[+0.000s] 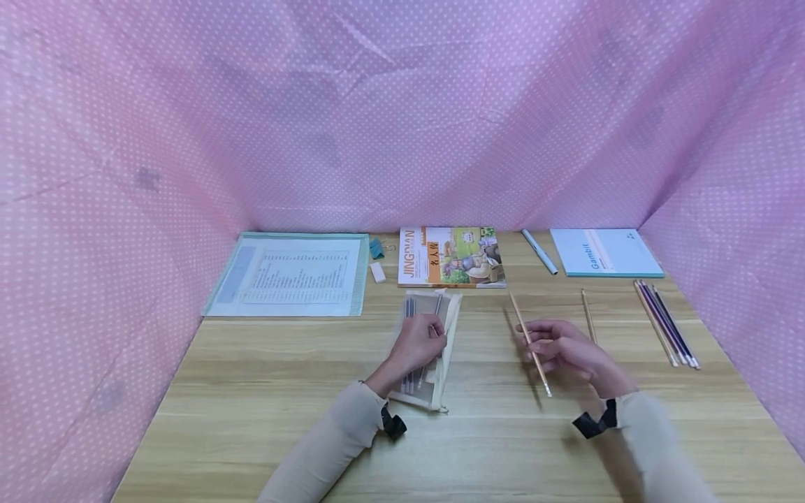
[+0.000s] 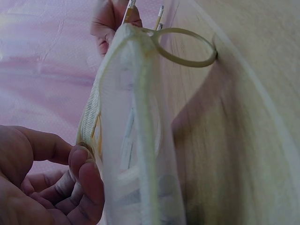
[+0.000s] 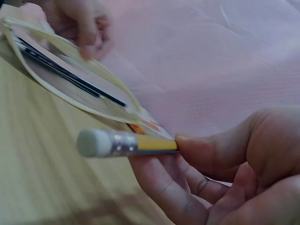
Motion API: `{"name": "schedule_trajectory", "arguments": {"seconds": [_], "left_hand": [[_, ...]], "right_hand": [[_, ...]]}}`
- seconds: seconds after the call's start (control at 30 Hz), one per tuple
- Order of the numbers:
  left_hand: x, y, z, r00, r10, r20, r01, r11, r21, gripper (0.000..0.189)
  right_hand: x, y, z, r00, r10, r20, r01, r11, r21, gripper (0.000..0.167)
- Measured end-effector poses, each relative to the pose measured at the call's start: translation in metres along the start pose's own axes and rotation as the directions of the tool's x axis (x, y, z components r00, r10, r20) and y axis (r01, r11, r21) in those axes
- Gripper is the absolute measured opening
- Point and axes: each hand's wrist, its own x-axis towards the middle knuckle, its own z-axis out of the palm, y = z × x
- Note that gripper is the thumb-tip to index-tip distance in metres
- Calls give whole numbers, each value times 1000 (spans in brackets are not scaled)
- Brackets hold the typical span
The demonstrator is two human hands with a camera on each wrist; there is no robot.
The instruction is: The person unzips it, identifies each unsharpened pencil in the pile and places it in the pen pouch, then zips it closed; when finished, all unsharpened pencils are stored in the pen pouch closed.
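Note:
My left hand (image 1: 418, 344) pinches the edge of a see-through pencil case (image 1: 402, 397) with cream zipper trim. In the right wrist view its mouth gapes, and several dark pencils (image 3: 61, 70) lie inside. A ring loop (image 2: 185, 63) sticks out from one corner of the case in the left wrist view. My right hand (image 1: 566, 349) pinches a yellow pencil (image 1: 527, 334) between thumb and fingers, to the right of the case. The pencil's white eraser (image 3: 93, 143) points toward me, its other end away toward the book.
Another yellow pencil (image 1: 588, 311) lies beyond my right hand, with several pencils (image 1: 666, 325) farther right. At the back are a picture-covered book (image 1: 451, 257), a pen (image 1: 539, 251) and a pale blue notebook (image 1: 605, 253). An eraser (image 1: 377, 272), a teal clip (image 1: 376, 248) and a printed sheet (image 1: 289, 276) lie left.

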Motion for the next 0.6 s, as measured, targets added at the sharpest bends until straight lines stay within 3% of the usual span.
{"name": "schedule_trajectory", "arguments": {"seconds": [0.17,0.33,0.6], "left_hand": [[-1,1,0,1000,3,1,-3,1000,-4,9],[-1,1,0,1000,8,-5,-8,1000,2,8],[-1,2,-1,1000,5,-7,-5,1000,9,8]], "right_hand": [[18,9,19,997,39,61,-40,999,1,59],[35,13,39,992,89,86,-89,996,-5,61],[60,7,64,986,162,30,-160,986,-49,59]]}}
